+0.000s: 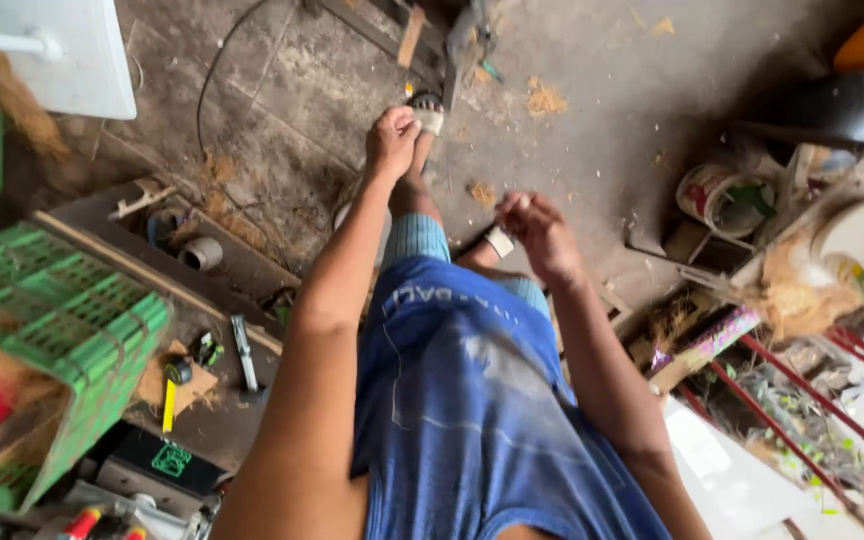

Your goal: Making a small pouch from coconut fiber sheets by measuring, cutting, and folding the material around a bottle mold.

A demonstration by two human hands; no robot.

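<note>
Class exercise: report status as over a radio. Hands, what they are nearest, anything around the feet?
Left hand loosely closed over sandalled foot. Right hand curled, hold unclear. Fibre scraps on floor nearby.

Left: a crate (52, 320) stood on the floor (592, 60), a tape measure (174, 385) just to its right.
Middle: the left hand (392, 140) hung near the sandal (430, 112); the right hand (542, 235) was beside it, lower.
Right: a bucket (727, 200) sat below a helmet (842, 105).
Far left, top: a chair (72, 50) stood behind the crate.
</note>
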